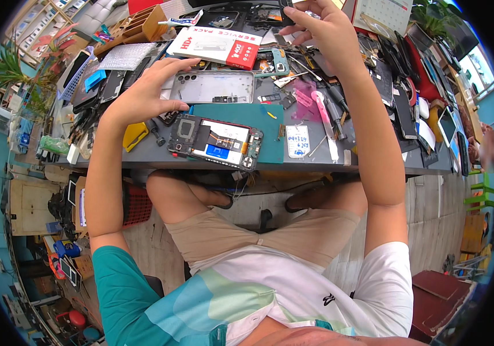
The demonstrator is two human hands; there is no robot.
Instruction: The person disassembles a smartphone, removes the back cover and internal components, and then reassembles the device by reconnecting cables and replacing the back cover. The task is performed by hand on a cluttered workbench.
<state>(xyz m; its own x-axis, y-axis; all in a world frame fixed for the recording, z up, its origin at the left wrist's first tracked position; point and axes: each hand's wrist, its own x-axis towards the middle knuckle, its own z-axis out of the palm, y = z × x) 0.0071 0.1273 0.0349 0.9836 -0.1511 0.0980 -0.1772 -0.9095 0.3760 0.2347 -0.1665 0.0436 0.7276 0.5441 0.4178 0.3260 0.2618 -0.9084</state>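
Observation:
My left hand (pixel 146 89) is open, thumb and forefinger spread apart by the left end of an empty silvery phone back cover (pixel 218 86). Below that cover, a phone with its back off (pixel 215 143) lies on a green mat (pixel 270 130), showing its battery, flex cable and boards. My right hand (pixel 319 26) reaches to the far side of the desk. Its fingers are bent around a small dark thing at their tips, too hidden to name. A white and red box (pixel 215 46) sits just beyond the back cover.
Beside the mat lie a white label card (pixel 298 142), a pink and white tool (pixel 324 124), a dark-handled tool (pixel 336 118) and pink film (pixel 306 101). A yellow piece (pixel 135 136) lies left of the phone. Piled phones and parts crowd both ends of the desk (pixel 373 168).

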